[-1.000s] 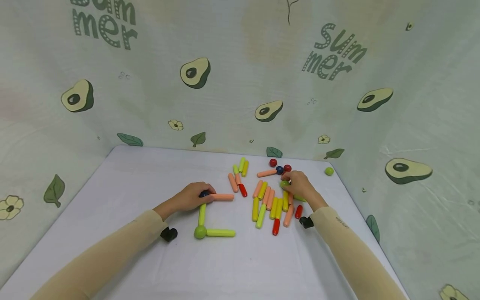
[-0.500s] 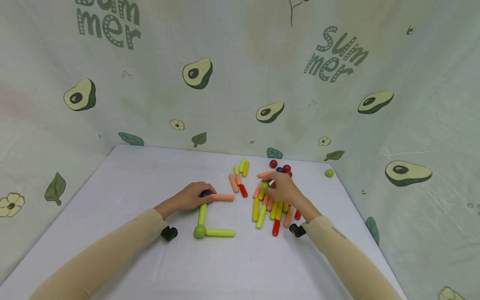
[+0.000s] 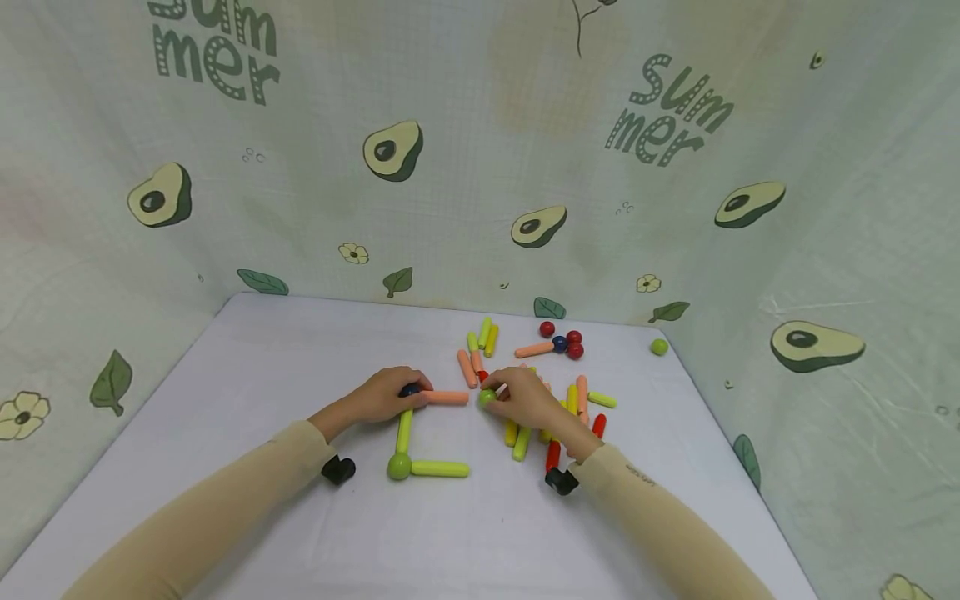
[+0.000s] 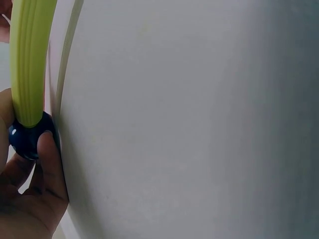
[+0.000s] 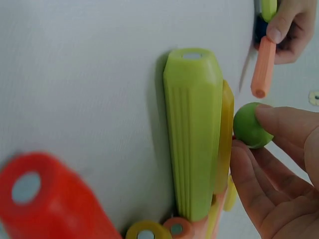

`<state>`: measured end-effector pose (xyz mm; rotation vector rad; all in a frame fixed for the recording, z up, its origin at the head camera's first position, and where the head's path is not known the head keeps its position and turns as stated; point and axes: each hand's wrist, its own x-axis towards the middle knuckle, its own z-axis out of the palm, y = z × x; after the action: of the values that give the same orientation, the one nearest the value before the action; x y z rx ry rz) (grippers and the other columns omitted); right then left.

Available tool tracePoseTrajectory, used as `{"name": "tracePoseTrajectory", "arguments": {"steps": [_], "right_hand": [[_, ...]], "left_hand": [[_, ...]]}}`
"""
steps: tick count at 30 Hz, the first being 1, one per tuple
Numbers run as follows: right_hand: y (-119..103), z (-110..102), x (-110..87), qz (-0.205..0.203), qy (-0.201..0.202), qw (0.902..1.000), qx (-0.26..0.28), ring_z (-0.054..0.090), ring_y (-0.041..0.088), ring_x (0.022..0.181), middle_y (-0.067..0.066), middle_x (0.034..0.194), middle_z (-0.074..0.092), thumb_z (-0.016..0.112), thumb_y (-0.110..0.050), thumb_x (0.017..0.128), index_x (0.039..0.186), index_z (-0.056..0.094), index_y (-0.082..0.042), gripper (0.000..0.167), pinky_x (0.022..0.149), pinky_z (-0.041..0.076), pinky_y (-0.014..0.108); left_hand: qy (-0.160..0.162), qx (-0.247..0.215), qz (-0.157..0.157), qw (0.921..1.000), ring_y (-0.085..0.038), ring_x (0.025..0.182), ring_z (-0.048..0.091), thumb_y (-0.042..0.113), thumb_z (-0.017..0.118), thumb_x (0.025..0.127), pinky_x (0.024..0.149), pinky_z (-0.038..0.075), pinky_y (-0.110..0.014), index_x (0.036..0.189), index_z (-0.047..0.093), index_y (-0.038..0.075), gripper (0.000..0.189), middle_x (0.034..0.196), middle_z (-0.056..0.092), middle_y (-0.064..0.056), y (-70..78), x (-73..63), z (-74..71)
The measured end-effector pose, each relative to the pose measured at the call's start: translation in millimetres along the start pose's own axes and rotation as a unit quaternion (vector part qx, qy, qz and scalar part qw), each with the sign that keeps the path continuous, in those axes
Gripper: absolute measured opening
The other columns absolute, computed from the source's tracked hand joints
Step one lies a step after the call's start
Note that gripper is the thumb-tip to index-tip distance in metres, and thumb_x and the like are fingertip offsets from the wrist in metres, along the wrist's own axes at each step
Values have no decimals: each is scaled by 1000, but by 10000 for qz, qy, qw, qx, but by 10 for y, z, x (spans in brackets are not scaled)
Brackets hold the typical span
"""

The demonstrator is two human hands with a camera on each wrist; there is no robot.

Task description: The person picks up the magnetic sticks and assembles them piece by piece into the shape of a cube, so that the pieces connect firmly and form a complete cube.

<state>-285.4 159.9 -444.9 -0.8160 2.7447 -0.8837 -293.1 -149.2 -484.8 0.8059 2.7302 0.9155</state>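
1. Two printed words to read: "summer" shows twice on the backdrop cloth (image 3: 465, 67), each split into "sum" over "mer", the left one clipped at the top. Small lettering marks the right sleeve (image 3: 652, 521), too tiny to make out.

2. Over to the left hand (image 3: 384, 395), nearer the left edge of the table (image 3: 480, 554): its fingers grip a dark blue ball (image 3: 409, 389), snug between thumb and fingertips.

3. From that ball, a peach stick (image 3: 447, 398) points toward the right edge, and a lime connecting stick (image 3: 405, 432) runs back toward the person, meeting a green corner ball (image 3: 399, 466). A lime base stick (image 3: 440, 469) extends from there, also pointing rightward.

4. Now the right hand (image 3: 527, 398): thumb and fingers pinch a green ball (image 3: 487, 397), just beside the peach stick's free end, with a small gap between.

5. Under and around that hand, a cluster of loose sticks (image 3: 572, 400): yellow, lime, peach, red.

6. Toward the far edge, three red balls (image 3: 547, 329) sit near a second blue ball (image 3: 560, 343) with its own peach piece (image 3: 534, 350). One lone green ball (image 3: 659, 347) sits by the far right corner.
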Motion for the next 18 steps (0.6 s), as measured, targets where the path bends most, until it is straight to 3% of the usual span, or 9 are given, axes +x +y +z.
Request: {"name": "tracePoseTrajectory", "arguments": {"steps": [10, 18], "right_hand": [[-104, 86, 39, -101, 72, 9999, -90, 59, 16, 84, 3, 109, 73, 80, -10, 96, 124, 77, -6, 29, 73, 51, 25], [-76, 138, 89, -95, 7, 9999, -102, 57, 16, 81, 1, 103, 70, 80, -13, 97, 125, 76, -7, 29, 69, 49, 25]], "left_hand": [[37, 3, 162, 9999, -13, 96, 57, 32, 70, 105, 89, 48, -38, 120, 73, 21, 19, 109, 67, 5, -11, -4, 1], [-4, -50, 113, 9999, -13, 96, 56, 32, 70, 105, 90, 48, -37, 120, 73, 20, 19, 107, 66, 6, 1, -11, -26]]}}
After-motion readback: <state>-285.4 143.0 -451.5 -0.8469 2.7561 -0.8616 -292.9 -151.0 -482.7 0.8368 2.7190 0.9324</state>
